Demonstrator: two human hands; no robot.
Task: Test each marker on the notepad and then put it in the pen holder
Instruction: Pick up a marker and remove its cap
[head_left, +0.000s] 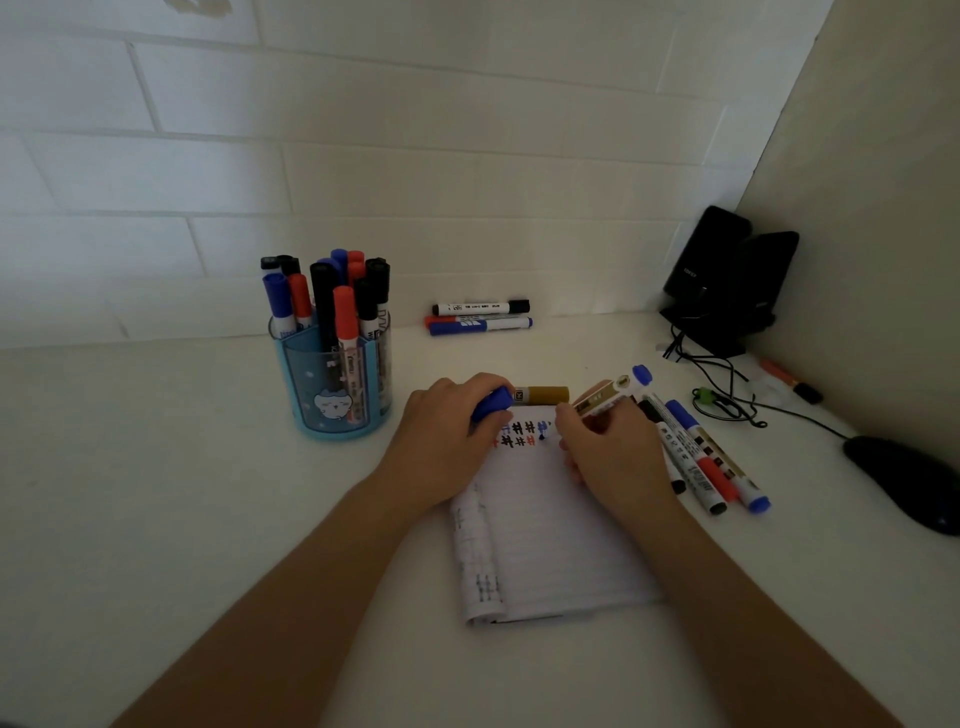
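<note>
Broadly, a white desk (208, 467) is seen, with the notepad (550, 545) laid open near its middle and the pen holder (332, 384) stood well to its left, crowded with capped markers. The head of the pad is flanked by both hands. The left hand (447, 431) is curled round a blue cap (493, 404) at the pad's upper left corner. The marker (610, 394) under test is pinched in the fingers of the right hand (613, 452), slanted with its blue tail up and to the right, above the row of written marks. Loose markers (701, 462) are bunched just beside that hand, and a gold marker (543, 395) lies across the top of the pad.

Trouble is judged likeliest from the bare nib: wet ink could be smeared if the right palm is dragged over the marks. The packed holder could be tipped, or its contents jostled, when another marker is pushed in.

The nib is hidden behind the right fingers, so contact with the paper cannot be told. Labels cannot be read in the dim light, and the gold marker's left end is covered by the left hand.
</note>
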